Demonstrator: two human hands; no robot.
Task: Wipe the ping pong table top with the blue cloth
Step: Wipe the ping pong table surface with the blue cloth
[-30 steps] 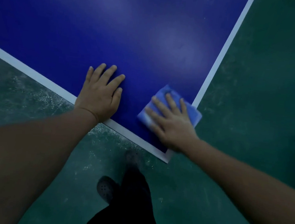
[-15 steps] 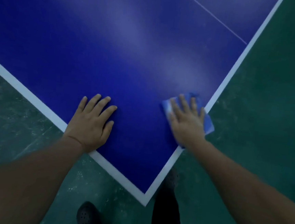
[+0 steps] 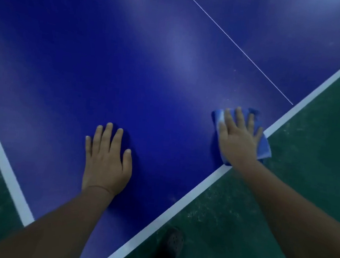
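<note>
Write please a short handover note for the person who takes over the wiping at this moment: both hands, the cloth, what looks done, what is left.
Left hand: flat on the table top, fingers straight, holding nothing.
Right hand: flat on the blue cloth, pressing it at the white edge line; part of the cloth overhangs the edge.
Done: cannot be judged from the surface.
Left: faint specks lie ahead of the cloth near the thin centre line; the far table top seems not yet reached.
</note>
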